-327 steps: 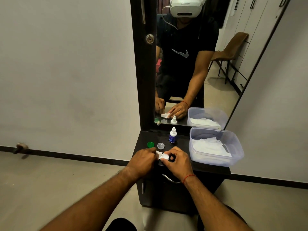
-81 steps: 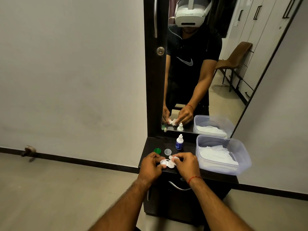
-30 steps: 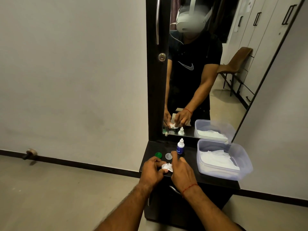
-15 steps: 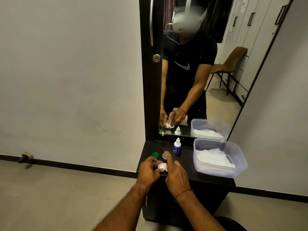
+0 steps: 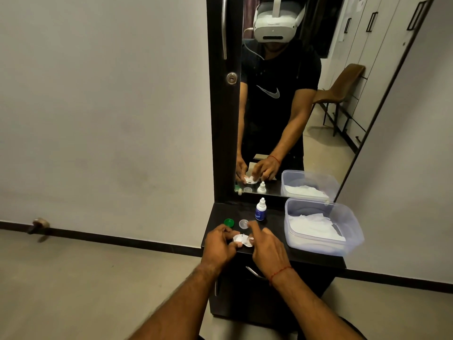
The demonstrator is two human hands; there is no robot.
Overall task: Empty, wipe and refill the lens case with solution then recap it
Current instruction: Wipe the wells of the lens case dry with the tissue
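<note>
Right of the lens case (image 5: 242,240), a clear tub (image 5: 318,246) held white tissues (image 5: 311,225). Fingers of the left hand (image 5: 219,244) pinched the case; how the right hand (image 5: 268,249) gripped, I couldn't tell.

A tall mirror (image 5: 318,148) rises behind the dark worktop (image 5: 274,223). Its black frame carries a long metal handle (image 5: 224,28) and a round lock (image 5: 231,78). The glass reflects a brown chair (image 5: 340,87) and pale cupboard doors (image 5: 382,33). A doorstop (image 5: 39,223) sits low on the left wall.

The black dresser top (image 5: 275,223) bears a green cap (image 5: 229,222), clear cap (image 5: 243,224), dropper bottle (image 5: 260,211) and plastic tub (image 5: 318,246).
</note>
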